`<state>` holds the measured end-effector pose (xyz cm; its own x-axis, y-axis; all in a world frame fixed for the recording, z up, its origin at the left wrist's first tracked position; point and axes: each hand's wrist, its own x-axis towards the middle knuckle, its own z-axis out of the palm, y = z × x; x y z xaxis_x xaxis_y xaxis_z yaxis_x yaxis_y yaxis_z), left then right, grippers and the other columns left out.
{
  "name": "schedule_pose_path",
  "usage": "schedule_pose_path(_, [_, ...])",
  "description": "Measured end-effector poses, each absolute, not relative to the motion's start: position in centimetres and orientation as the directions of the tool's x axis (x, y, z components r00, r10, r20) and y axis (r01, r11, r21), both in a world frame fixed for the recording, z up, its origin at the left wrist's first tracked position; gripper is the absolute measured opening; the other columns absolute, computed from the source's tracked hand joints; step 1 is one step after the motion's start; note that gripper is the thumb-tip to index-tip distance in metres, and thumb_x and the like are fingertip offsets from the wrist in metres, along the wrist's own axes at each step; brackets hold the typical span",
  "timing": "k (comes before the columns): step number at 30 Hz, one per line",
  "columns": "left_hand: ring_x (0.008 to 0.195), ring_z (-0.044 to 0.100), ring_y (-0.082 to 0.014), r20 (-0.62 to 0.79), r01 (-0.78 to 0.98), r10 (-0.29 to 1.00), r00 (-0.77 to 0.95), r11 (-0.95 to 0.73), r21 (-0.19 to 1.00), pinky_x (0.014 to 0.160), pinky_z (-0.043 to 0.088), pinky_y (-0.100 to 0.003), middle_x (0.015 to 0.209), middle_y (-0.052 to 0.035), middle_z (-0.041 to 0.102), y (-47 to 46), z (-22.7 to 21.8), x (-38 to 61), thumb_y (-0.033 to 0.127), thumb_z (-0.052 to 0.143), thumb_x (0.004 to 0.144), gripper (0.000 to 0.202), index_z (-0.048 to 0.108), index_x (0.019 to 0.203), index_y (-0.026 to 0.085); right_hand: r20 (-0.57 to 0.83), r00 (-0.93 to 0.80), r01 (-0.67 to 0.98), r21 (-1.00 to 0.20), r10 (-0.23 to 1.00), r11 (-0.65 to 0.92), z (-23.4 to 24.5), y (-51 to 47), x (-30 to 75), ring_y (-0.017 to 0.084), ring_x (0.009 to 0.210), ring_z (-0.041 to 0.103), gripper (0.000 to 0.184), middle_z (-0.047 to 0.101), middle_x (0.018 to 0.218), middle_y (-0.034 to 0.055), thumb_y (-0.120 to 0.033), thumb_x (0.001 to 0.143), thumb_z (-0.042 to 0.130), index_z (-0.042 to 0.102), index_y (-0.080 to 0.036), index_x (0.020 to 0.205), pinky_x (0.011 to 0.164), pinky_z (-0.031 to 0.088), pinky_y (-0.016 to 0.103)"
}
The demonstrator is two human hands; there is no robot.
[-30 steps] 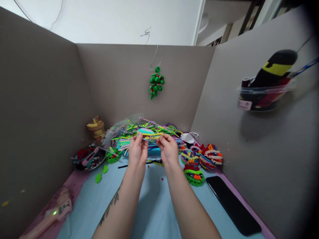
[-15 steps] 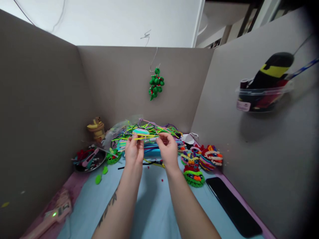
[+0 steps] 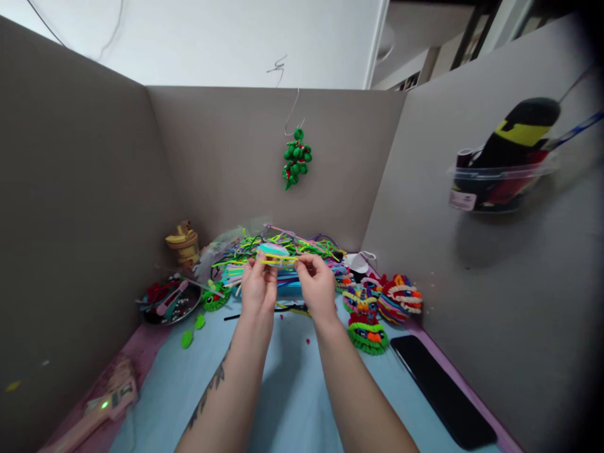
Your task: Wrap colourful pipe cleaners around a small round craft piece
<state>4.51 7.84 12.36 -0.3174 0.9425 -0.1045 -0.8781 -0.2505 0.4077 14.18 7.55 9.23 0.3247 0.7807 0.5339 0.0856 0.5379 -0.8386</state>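
Note:
Between my two hands, above the back of the table, stretches a yellow pipe cleaner (image 3: pixel 279 257). My left hand (image 3: pixel 259 283) pinches its left part between thumb and fingers. With thumb and forefinger my right hand (image 3: pixel 317 283) grips its right end. Right behind the left fingertips is a pale teal fuzzy piece (image 3: pixel 274 250); whether that hand holds it too, I cannot tell. Behind both hands lies a heap of many-coloured pipe cleaners (image 3: pixel 236 251), partly hidden by the fingers.
At the left are a metal bowl (image 3: pixel 189 308) of small parts and a pink glue gun (image 3: pixel 111 402). Fuzzy lion-head figures (image 3: pixel 368 333) and a black phone (image 3: pixel 438 384) lie at the right. A clear holder (image 3: pixel 495 189) hangs on the right panel, a green ornament (image 3: pixel 297 160) on the back one.
My left hand has shifted slightly to the right, closer to my right hand, and the yellow pipe cleaner has moved along with it. The right hand has barely moved.

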Motion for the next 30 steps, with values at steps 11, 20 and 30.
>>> schedule_pose_path(11, [0.06,0.061,-0.0061,-0.063,-0.867,0.956,-0.286,-0.23,0.443,0.06,0.048,-0.015,0.067,0.0021,0.063,8.6,11.3,4.3,0.004,0.065,0.072,0.015,0.054,0.071,0.014,0.445,0.314,-0.077,-0.869,0.839,0.49,8.2,8.1,12.6,0.015,0.067,0.054,0.012,0.062,0.072,0.0001,-0.029,0.072,0.065,0.066,-0.018,0.074,0.065,0.043,0.027])
schedule_pose_path(20, [0.062,0.062,-0.0086,0.057,-0.777,0.913,-0.405,-0.376,0.504,0.065,0.047,-0.02,0.066,0.006,0.06,8.3,11.1,4.3,0.012,0.075,0.063,0.036,0.041,0.072,0.019,0.537,0.36,0.148,-0.84,0.763,0.522,9.3,6.9,12.5,0.016,0.074,0.052,0.017,0.058,0.082,0.0014,-0.022,0.07,0.066,0.065,-0.02,0.087,0.069,0.043,0.028])
schedule_pose_path(30, [0.061,0.055,-0.0057,0.335,-0.431,0.82,-0.464,-0.539,0.724,0.064,0.041,-0.016,0.068,0.0073,0.053,7.9,9.7,5.4,0.021,0.078,0.062,0.039,0.044,0.081,0.02,0.54,0.403,-0.13,-0.766,0.739,0.63,10.4,5.5,12.6,0.014,0.067,0.054,0.011,0.058,0.072,-0.0006,-0.03,0.079,0.061,0.059,-0.02,0.074,0.065,0.045,0.026])
